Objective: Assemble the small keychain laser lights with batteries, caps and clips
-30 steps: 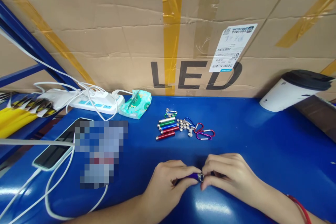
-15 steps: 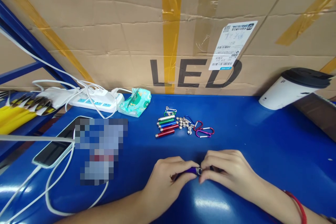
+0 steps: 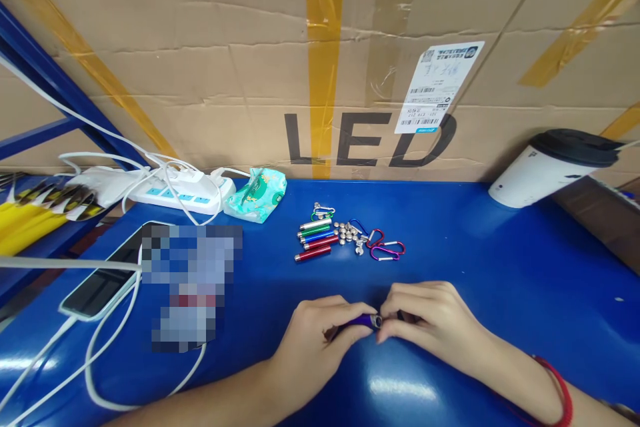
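Note:
My left hand pinches a small purple metal tube, like a mini flashlight body, between thumb and fingers. The tube's silver end points right. At that end, the fingertips of my right hand are pressed together; whatever they hold is hidden. Beyond the hands lie several similar tubes in a stack: silver, green, blue and red, with one red tube nearest. Right of them are a pile of small silver button-like pieces and several carabiner clips, among them a purple carabiner.
A white cup with a black lid leans at the right back. On the left are a phone with white cables, a blurred-out item, a power strip and a green tissue pack. A cardboard box walls the back.
Both hands stay at the tube's silver end, with only a slight shift of the fingers. The whole view has moved slightly.

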The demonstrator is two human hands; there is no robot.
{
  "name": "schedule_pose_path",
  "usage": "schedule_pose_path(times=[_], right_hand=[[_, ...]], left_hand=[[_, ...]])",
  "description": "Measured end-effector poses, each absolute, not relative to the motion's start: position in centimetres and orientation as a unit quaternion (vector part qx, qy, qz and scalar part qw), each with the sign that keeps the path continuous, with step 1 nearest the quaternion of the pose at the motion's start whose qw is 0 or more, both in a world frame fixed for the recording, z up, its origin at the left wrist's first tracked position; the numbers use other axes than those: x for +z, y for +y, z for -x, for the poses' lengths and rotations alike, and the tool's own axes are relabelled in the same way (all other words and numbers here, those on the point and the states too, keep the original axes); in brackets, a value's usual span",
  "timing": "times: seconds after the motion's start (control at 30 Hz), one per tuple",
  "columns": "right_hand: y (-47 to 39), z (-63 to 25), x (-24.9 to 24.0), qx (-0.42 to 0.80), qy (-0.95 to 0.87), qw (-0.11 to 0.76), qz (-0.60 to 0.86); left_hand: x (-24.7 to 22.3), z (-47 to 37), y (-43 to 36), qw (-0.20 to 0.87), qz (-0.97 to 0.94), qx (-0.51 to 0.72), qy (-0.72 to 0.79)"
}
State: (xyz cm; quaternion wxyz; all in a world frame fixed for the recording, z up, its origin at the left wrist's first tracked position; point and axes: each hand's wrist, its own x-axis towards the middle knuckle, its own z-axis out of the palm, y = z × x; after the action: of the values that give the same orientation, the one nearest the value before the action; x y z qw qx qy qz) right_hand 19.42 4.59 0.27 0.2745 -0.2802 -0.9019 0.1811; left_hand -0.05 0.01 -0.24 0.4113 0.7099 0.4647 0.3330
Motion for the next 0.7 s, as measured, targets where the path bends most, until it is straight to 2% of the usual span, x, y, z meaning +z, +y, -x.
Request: schedule_pose_path(times=[0.23,0.7], right_hand=[[4.53,-19.49,0.35,0.195,-0.908,0.252,0.271],[4.50,-19.56,0.31,0.207,-0.905,0.261,0.263]], left_hand=[[-0.09,0.02,-0.03,0.408,-0.713,0.320,0.472],[-0.16,-0.15,-0.11,0.385,-0.715,0.333,0.479]])
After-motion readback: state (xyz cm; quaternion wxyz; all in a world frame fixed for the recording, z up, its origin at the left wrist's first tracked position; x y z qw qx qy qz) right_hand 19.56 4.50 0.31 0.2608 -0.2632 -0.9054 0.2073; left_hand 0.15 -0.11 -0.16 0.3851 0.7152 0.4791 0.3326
